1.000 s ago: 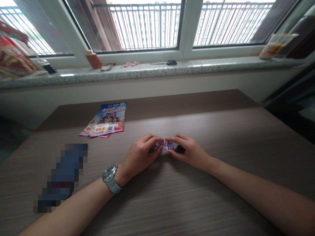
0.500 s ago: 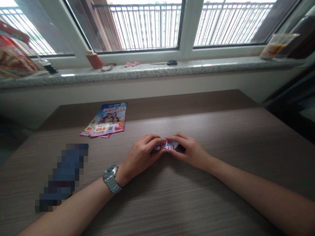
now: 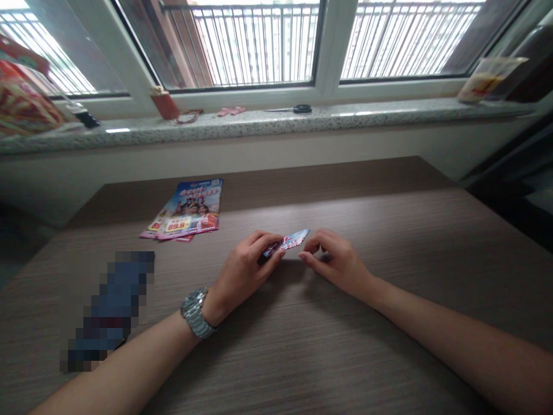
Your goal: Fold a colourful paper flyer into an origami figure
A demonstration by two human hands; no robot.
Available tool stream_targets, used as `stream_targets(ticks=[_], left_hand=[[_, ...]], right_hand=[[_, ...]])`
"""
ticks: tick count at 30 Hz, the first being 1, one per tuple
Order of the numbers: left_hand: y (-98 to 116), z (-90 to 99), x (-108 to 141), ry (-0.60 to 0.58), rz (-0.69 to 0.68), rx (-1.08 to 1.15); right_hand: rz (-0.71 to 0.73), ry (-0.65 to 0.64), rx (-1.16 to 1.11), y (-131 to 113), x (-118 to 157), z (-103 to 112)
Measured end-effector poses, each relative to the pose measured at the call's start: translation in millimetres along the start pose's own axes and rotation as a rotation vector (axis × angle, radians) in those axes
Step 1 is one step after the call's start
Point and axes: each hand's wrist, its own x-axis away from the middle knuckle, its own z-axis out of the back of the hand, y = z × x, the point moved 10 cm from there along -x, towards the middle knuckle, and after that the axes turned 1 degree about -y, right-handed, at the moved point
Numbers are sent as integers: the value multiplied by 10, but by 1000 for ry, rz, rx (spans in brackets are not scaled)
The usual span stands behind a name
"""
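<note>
A small folded piece of printed paper (image 3: 292,238), white, red and blue, is pinched between the thumb and fingers of my left hand (image 3: 247,262). Its pointed right end sticks out towards my right hand (image 3: 334,255). That hand is just right of the paper and apart from it, fingers curled, thumb stretched forward, with a gap between thumb and fingertips and nothing seen in them. My left fingers cover the paper's left end. A metal watch (image 3: 196,313) is on my left wrist.
Several printed flyers (image 3: 190,210) lie overlapped at the table's back left. A blurred-out dark flat object (image 3: 112,308) lies beside my left forearm. On the stone windowsill (image 3: 242,128) are scissors (image 3: 301,108), a red container (image 3: 165,105) and a plastic cup (image 3: 486,83).
My right hand has let go of the paper and drawn slightly right. The paper's right end now shows, tilted up to the right, with my left hand still on it.
</note>
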Motion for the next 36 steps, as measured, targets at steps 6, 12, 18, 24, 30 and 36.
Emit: stream_targets(ticks=[6,12,18,24,30,36], left_hand=[[41,24,9,48,-25,22],[128,0,21,36,-35,69],[210,-51,41,-39,-72,103],[249,-72,54,-50,-88,132],[198,-99,63,-28,-68,145],[179,-114,76,-24,-60,162]], right_hand=[[-128,-125,-130,55,27,-153],[-183,-103,-180,89,54,-182],[-168,-89,-184,76,56,-174],[-175,-84,-193,78,55,-164],[-187,-84,-213,65,54,-177],[-205,-77,-281,52,50,-202]])
